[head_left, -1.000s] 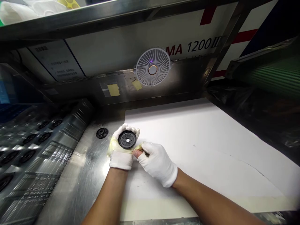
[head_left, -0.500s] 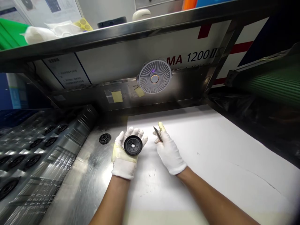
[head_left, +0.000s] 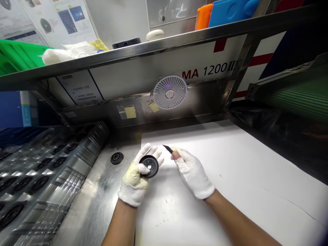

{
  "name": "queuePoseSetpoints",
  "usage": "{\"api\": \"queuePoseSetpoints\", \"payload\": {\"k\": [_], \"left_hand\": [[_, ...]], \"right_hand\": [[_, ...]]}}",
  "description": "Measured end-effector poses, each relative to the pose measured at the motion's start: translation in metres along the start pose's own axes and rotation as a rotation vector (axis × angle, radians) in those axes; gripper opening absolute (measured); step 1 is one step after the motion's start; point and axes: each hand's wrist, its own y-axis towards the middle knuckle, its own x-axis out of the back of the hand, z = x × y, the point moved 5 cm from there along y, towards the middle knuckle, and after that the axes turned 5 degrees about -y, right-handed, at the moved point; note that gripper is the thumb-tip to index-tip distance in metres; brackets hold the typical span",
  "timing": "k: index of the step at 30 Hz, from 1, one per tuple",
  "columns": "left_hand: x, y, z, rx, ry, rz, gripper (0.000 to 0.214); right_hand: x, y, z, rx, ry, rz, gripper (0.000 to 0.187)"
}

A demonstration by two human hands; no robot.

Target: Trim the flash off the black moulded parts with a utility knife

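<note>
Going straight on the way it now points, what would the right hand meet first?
The white-gloved right hand, pinching a small dark knife blade, points up-left. It would probably meet the fingertips of the white-gloved left hand first, though depth is unclear and the line may pass just beyond them.

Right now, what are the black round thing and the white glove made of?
The black disc looks like moulded rubber or plastic: dull, with faint shine on its ridges, so I can't tell which. The white glove on the left hand looks like soft, fuzzy cotton cloth.
</note>
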Motion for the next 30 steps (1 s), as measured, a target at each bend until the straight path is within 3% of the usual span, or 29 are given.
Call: {"api": "queuePoseSetpoints", "payload": {"k": [3,10,16,23,30], "left_hand": [[-0.002,0.000,0.000,0.003,0.093,0.006,0.060],[-0.013,-0.006,-0.005,-0.215,0.496,-0.033,0.044],[-0.002,-0.004,-0.013,-0.300,0.812,-0.111,0.033],[-0.005,-0.005,-0.015,-0.337,0.676,-0.108,0.016],[-0.009,-0.005,-0.015,-0.375,0.678,0.031,0.014]], "right_hand": [[0.004,-0.001,0.005,-0.023,0.067,0.026,0.033],[-0.012,-0.010,0.016,-0.033,0.250,0.227,0.037],[-0.001,-0.010,0.020,0.031,0.179,0.097,0.021],[-0.001,-0.013,0.025,0.132,0.147,0.055,0.026],[-0.001,-0.017,0.026,0.189,0.173,0.007,0.022]]}}
